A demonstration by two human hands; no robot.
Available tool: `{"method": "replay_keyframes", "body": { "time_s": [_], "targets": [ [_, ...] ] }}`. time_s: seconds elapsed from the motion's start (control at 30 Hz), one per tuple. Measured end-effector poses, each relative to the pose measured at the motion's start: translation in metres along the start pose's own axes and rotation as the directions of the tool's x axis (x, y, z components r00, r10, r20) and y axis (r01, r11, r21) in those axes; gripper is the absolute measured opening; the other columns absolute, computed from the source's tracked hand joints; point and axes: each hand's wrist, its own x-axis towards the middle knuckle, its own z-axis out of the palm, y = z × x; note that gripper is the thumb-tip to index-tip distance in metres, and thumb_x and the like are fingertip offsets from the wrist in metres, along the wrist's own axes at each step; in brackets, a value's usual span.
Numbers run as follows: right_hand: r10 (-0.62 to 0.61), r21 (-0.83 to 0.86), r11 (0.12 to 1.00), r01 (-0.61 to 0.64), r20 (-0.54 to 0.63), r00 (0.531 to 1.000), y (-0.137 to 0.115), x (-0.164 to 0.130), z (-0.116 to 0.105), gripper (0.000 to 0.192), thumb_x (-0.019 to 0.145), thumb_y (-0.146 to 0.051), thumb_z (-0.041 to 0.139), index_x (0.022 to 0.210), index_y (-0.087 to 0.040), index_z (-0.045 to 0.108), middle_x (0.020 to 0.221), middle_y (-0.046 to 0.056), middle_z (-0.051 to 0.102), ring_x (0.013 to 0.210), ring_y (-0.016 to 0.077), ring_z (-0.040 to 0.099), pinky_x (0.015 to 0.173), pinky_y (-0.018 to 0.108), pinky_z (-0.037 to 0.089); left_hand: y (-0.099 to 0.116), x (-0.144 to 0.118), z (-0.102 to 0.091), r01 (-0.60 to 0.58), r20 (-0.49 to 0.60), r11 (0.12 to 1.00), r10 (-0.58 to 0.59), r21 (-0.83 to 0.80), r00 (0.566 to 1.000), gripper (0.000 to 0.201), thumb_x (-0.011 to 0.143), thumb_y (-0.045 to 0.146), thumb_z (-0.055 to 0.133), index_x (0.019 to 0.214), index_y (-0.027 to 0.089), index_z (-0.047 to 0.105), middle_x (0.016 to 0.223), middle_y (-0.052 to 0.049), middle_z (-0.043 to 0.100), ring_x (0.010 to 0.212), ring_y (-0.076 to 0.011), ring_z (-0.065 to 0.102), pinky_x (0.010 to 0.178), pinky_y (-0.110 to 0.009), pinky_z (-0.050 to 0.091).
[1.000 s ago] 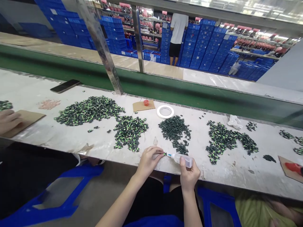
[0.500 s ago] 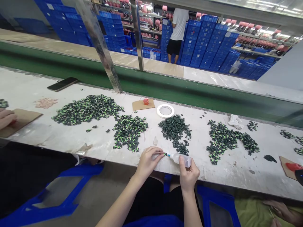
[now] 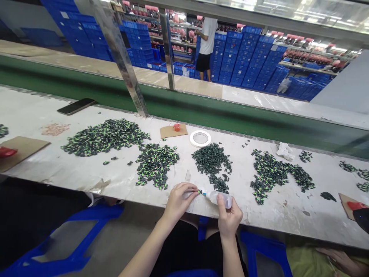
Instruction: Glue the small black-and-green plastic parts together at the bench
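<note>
You're pinching a small green-black part point(image 3: 199, 191) in your left hand point(image 3: 179, 201), right hand point(image 3: 228, 219) gripping the glue bottle point(image 3: 220, 198), nozzle touching the part, at the near edge of the bench point(image 3: 72, 173).

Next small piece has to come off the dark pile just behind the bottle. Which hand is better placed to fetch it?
Probably the left hand: it pinches only a small green-black piece, while the right hand is wrapped around the squeeze bottle. The dark pile lies between both.
</note>
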Motion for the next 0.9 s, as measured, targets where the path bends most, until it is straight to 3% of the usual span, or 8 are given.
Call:
{"method": "replay_keyframes", "body": {
  "time_s": [0.47, 0.57, 0.7, 0.77, 0.9],
  "targets": [
    [0.053, 0.034, 0.998, -0.052, -0.04, 0.998, 0.0, 0.001, 0.001, 0.043, 0.079, -0.054, 0.06, 0.056, -0.018, 0.053, 0.045, -0.004, 0.048, 0.044, 0.0105, 0.042, 0.044, 0.022, 0.035, 0.001, 0.001, 0.0, 0.01, 0.0, 1.0, -0.01, -0.028, 1.0, 0.008, 0.078, 0.026, 0.069, 0.08, 0.018, 0.069, 0.084, -0.006, 0.072, 0.07, -0.0179, 0.073, 0.073, -0.03, 0.061],
    [0.09, 0.131, 0.988, -0.079, -0.08, 0.993, 0.001, 0.002, 0.0, 0.038, 0.077, -0.051, 0.062, 0.062, -0.016, 0.058, 0.051, -0.001, 0.057, 0.047, 0.0131, 0.051, 0.046, 0.023, 0.04, 0.001, 0.001, 0.001, 0.011, 0.001, 1.0, -0.011, -0.028, 1.0, 0.007, 0.077, 0.025, 0.07, 0.079, 0.018, 0.069, 0.083, -0.006, 0.072, 0.071, -0.0183, 0.073, 0.072, -0.031, 0.061],
    [0.128, 0.236, 0.967, -0.097, -0.118, 0.985, -0.001, 0.003, 0.001, 0.034, 0.076, -0.046, 0.066, 0.085, -0.014, 0.064, 0.077, 0.008, 0.07, 0.068, 0.0212, 0.066, 0.059, 0.03, 0.052, 0.002, -0.001, -0.003, 0.012, -0.019, 0.998, -0.013, -0.054, 1.0, 0.01, 0.078, 0.028, 0.068, 0.078, 0.018, 0.07, 0.083, -0.006, 0.071, 0.07, -0.0179, 0.072, 0.071, -0.03, 0.061],
    [0.105, 0.21, 0.974, -0.091, -0.059, 0.993, -0.006, 0.003, 0.006, 0.033, 0.072, -0.042, 0.07, 0.089, -0.015, 0.063, 0.082, 0.01, 0.071, 0.072, 0.0224, 0.067, 0.063, 0.032, 0.054, 0.003, -0.005, -0.01, 0.018, -0.041, 0.999, -0.02, -0.042, 0.999, 0.011, 0.079, 0.03, 0.067, 0.079, 0.019, 0.07, 0.081, -0.006, 0.071, 0.07, -0.0182, 0.072, 0.071, -0.03, 0.061],
    [0.017, 0.217, 0.975, -0.054, 0.17, 0.985, -0.02, 0.004, 0.028, 0.031, 0.068, -0.033, 0.072, 0.089, -0.021, 0.053, 0.095, 0.01, 0.072, 0.087, 0.0238, 0.069, 0.074, 0.035, 0.056, 0.003, -0.014, -0.029, 0.035, -0.078, 0.998, -0.031, 0.056, 0.996, 0.011, 0.078, 0.031, 0.067, 0.079, 0.021, 0.071, 0.08, -0.004, 0.071, 0.071, -0.0195, 0.072, 0.072, -0.032, 0.061]
  ]
}}
